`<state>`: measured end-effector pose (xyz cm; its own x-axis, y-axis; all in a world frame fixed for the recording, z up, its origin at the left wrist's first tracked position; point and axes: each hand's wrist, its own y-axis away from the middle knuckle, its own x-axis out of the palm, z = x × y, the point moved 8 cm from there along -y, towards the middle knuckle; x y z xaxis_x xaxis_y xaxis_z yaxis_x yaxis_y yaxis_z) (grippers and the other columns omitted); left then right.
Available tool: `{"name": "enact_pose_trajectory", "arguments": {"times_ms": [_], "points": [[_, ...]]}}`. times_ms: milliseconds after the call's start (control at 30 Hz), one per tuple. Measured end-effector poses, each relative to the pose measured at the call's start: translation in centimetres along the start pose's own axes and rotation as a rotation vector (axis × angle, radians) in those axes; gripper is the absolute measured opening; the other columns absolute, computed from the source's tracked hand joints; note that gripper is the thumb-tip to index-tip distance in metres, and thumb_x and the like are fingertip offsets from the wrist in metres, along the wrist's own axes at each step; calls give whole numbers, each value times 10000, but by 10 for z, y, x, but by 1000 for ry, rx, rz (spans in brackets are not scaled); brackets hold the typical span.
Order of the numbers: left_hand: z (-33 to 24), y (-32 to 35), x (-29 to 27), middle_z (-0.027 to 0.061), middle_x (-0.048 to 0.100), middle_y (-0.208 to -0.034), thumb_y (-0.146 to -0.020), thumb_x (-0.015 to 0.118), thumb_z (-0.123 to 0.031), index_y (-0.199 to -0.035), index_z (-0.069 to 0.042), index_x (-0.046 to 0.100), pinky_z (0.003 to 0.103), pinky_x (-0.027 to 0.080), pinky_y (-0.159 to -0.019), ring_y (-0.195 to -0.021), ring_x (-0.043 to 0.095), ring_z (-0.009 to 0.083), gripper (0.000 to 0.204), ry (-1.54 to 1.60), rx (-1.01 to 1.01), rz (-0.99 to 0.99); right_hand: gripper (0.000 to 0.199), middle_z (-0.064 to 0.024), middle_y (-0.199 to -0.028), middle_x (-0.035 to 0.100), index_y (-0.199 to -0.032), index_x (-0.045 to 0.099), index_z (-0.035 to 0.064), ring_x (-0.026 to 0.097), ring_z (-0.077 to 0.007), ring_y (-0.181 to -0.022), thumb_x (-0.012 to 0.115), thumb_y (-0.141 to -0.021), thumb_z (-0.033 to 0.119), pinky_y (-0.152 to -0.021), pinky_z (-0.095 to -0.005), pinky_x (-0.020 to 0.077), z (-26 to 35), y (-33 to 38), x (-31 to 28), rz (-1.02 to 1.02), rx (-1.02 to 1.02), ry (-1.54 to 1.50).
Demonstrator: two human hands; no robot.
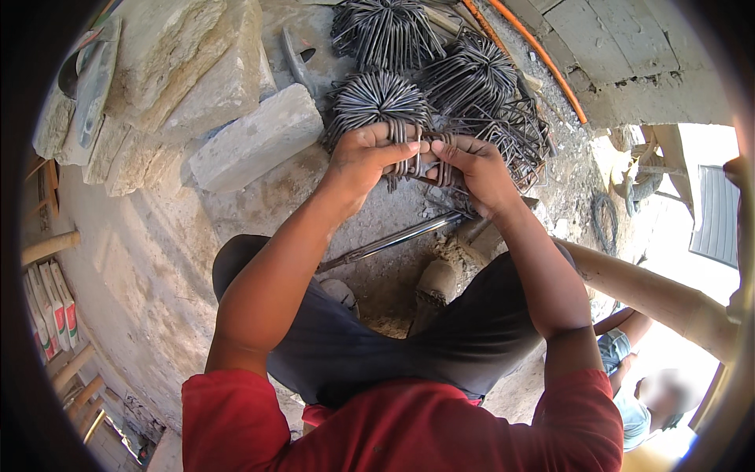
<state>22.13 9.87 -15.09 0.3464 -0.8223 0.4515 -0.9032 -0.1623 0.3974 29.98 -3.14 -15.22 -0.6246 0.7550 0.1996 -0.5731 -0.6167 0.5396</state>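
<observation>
Both hands bunching bent steel ties.
I saw left hand and right hand clamped around a small stack of stirrups, held chest-high over bundled piles, apparently to square them.

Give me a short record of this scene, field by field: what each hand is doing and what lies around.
Left hand: closed around a small stack of bent steel wire loops
Right hand: gripping the same stack from the other side
Just beyond the hands: piles of bent wire loops, fanned out on the ground
Left of the piles: a grey stone block
Below the hands: a steel bar lying on the dirt
Far side: an orange hose
Lower right: another person, seated
</observation>
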Motion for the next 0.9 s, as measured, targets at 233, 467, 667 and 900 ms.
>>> {"name": "enact_pose_trajectory", "arguments": {"times_ms": [233,467,667,900], "points": [[11,-2,0,63,702,-929,-857,697,-83,-1073,17,677,263,525,-781,-831,654,113,239,-27,-31,-39,221,-64,-891,681,-1030,681,-17,633,-136,-821,676,-915,171,-738,-280,502,-8,-1,6,52,-28,-68],[13,-4,1,106,689,-1004,-878,649,-140,-1137,31,644,334,528,-876,-900,670,191,310,-50,-92,10,203,-73,-932,687,-1031,680,-20,627,-135,-820,689,-898,133,-765,-289,501,-3,2,5,14,-45,-36],[11,-4,0,124,689,-990,-876,630,-129,-1156,54,634,325,521,-872,-889,661,185,334,-12,-93,17,180,-102,-918,681,-1051,638,-54,641,-144,-788,641,-920,70,-742,-260,520,-6,-1,5,64,19,-91],[3,-5,-11,106,685,-993,-852,684,-157,-1171,50,633,323,496,-880,-905,637,167,384,-126,-89,-25,178,-78,-904,675,-1047,646,-47,630,-141,-784,652,-914,72,-732,-258,518,-7,-2,5,73,6,-37]]}}
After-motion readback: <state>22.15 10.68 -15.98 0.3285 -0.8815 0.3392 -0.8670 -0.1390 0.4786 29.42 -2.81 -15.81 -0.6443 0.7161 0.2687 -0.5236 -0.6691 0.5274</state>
